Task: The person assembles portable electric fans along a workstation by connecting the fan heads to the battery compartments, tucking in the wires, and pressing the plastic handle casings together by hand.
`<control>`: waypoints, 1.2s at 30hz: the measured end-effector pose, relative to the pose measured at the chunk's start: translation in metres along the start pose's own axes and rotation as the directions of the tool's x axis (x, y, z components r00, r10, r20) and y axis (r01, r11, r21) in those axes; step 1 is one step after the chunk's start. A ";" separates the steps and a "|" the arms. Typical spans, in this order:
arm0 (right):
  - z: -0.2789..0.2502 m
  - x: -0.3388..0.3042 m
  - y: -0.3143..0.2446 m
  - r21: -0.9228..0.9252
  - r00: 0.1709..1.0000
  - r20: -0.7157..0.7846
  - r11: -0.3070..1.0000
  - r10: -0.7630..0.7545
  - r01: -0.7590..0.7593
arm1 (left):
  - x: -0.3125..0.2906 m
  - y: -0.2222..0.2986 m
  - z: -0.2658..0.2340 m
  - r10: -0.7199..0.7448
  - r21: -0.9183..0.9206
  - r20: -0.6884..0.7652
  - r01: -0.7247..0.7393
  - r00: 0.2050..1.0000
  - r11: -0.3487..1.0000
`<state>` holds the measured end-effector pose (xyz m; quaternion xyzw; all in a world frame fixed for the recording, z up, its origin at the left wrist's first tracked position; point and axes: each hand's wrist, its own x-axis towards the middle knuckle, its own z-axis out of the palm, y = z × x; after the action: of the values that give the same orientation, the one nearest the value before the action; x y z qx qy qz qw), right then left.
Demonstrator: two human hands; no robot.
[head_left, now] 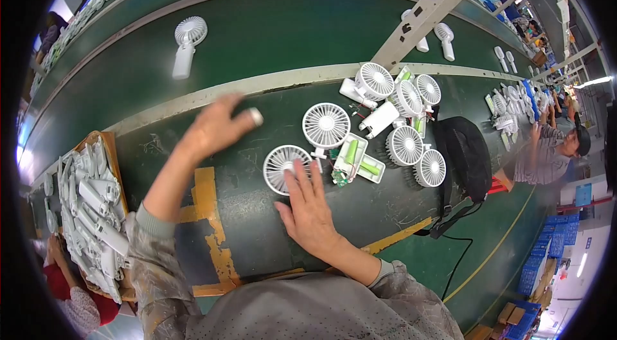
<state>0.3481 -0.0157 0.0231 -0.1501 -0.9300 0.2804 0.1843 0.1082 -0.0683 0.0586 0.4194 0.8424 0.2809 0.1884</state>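
Note:
My right hand (pixel 310 214) lies with its fingers stretched out over a white handheld fan head (pixel 278 169), touching its grille. My left hand (pixel 218 126) is raised above the bench to the left, thumb and fingers apart, nothing visible in it; its thumb tip has a white covering. Beyond my right fingers sits a second fan head (pixel 326 125). Beside it are opened white handle shells (pixel 362 159) with green cells, and a small green circuit board (pixel 342 176). Several more fan heads (pixel 406 145) and handle parts are heaped to the right.
A cardboard box (pixel 114 176) of white handle shells stands at left. A black bag (pixel 464 157) lies right of the heap. Past a pale rail, a green belt (pixel 270 31) carries assembled fans (pixel 186 47). A slanted metal post (pixel 430 9) rises there. Another person (pixel 546 153) is at far right.

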 end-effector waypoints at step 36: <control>-0.023 0.030 0.009 -0.082 0.912 0.390 0.982 -0.126 0.170 | -0.177 0.000 -0.024 -0.202 -0.108 0.212 0.229 0.956 0.968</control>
<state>0.3326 0.0134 0.0433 -0.0317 -0.9712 0.2360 0.0108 0.1973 -0.2200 0.0920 0.3376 0.8398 0.2699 0.3286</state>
